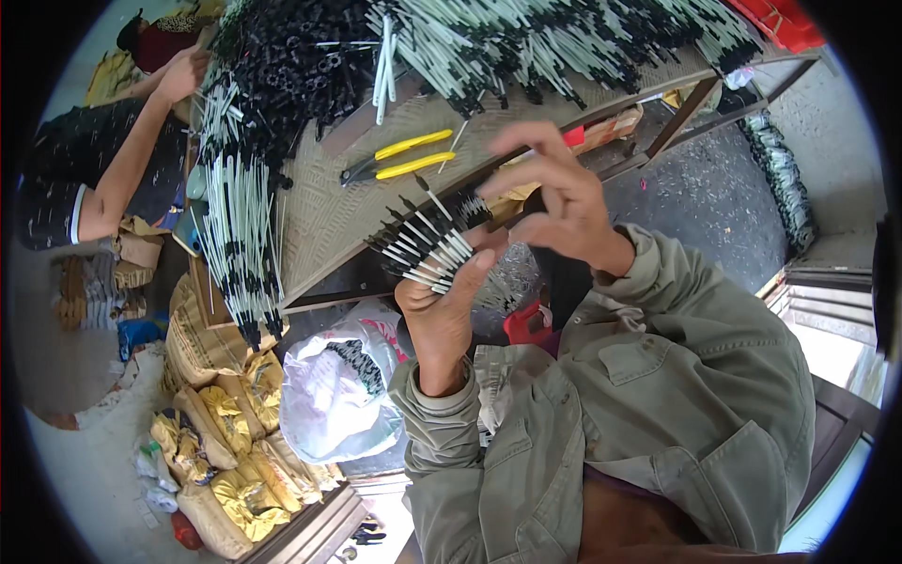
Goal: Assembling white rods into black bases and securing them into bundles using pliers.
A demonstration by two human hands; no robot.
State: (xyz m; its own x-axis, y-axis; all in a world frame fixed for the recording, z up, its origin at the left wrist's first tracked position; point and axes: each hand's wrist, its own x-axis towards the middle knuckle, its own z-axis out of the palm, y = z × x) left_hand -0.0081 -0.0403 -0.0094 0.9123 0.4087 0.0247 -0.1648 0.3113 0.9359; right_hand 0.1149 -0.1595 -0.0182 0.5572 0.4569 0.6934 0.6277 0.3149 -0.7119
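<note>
My left hand [440,315] is closed round a fanned bundle of thin white rods with black ends [427,246], its thumb pressed across them. The black ends point away from me, toward the table's near edge. Just right of the bundle, my right hand [564,202] is raised with its fingers apart and slightly blurred. I see nothing in it. Beyond the bundle, pliers with yellow handles [406,156] lie on the patterned tabletop [315,221].
Heaps of similar rods [536,47] and a dark pile of black tubular pieces [291,85] cover the table's far side. More rods [235,216] lie at its left, near another person's arm [127,179]. A white plastic bag [329,414] and brown sacks [211,517] stand below.
</note>
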